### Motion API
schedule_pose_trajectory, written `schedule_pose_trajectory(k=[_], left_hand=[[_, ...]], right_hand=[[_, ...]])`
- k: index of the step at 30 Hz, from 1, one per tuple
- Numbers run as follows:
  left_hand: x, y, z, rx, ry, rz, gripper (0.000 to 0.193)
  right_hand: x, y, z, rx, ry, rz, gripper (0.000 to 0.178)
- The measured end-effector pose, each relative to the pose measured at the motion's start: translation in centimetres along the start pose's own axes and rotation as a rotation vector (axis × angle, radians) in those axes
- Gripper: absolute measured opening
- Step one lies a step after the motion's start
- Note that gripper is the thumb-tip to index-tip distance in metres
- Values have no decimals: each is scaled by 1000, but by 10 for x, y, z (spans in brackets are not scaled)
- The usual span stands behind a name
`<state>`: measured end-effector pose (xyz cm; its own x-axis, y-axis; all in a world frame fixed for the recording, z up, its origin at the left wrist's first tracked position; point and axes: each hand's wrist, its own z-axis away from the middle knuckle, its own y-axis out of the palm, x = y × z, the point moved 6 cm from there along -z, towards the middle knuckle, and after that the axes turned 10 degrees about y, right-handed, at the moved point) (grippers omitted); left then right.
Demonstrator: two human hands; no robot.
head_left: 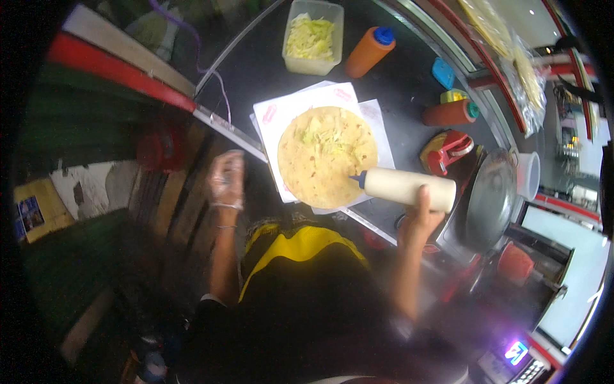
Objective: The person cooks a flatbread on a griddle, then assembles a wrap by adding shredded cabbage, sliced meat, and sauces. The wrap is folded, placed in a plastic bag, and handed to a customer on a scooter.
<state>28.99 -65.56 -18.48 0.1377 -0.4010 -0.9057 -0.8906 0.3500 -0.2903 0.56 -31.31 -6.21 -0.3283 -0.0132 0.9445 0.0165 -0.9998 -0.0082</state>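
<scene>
L hand (227,179) – gloved, part-open; R hand (422,221) – gripping white btl (409,187); nozzle (361,179) over flatbread (313,176)

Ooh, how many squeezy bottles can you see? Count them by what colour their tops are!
Blue tops: 2 (the cream bottle held in the right hand, and the orange bottle)
Green top: 1 (the reddish bottle)
Total: 3 squeezy bottles

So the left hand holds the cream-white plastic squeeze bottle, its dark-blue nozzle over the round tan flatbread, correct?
Wrong hand: the head view shows the right hand holding the cream-white plastic squeeze bottle. Its dark-blue nozzle is over the round tan flatbread.
</scene>
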Motion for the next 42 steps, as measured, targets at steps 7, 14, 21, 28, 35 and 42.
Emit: schedule_pose_trajectory(k=[7,14,21,28,35,42], left_hand=[[-176,226,-10,739,334,582,84],[-190,387,-100,557,254,212,54],[-135,457,-114,565,315,299,45],[-117,462,-129,513,301,148,58],[-114,453,-125,482,275,61,59],[-108,456,-124,407,269,158,58]], right_hand=[[-65,52,16,507,493,-846,52],[29,-147,35,-268,-393,109,26],[62,-465,-13,-1187,-140,956,35],[17,-605,-49,-1092,137,1139,50],[47,-608,5,-1021,97,1064,35],[71,-507,19,-663,-63,566,40]])
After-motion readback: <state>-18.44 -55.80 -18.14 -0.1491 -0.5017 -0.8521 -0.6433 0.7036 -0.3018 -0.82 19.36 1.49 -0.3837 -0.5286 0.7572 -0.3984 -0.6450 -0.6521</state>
